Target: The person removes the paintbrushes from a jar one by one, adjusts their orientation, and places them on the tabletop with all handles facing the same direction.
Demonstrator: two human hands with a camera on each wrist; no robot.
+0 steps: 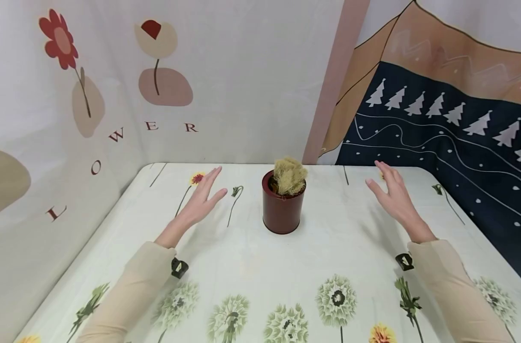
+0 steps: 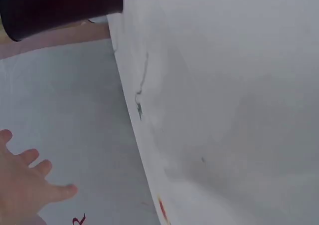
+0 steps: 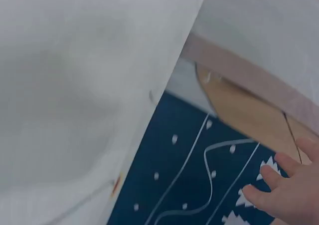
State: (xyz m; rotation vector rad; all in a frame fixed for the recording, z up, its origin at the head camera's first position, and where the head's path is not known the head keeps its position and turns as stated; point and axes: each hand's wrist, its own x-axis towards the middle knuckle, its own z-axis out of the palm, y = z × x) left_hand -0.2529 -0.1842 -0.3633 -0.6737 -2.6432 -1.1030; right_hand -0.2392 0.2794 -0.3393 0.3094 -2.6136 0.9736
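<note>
A dark red tin pot (image 1: 281,206) with a tan fuzzy plant (image 1: 289,175) stands upright in the middle of the table (image 1: 251,257). My left hand (image 1: 203,195) hovers to the pot's left, fingers straight and spread, holding nothing. My right hand (image 1: 393,191) hovers to the pot's right, also flat and empty. Both hands are apart from the pot. The left wrist view shows my left hand's fingers (image 2: 30,177) and the pot's side (image 2: 60,8) at the top. Only my right hand's fingers (image 3: 286,187) show in the right wrist view.
A flower-printed cloth covers the table. A floral backdrop (image 1: 114,95) hangs at the back and left. A dark blue tree-patterned backdrop (image 1: 457,143) closes the right side. Table edges run close to both walls.
</note>
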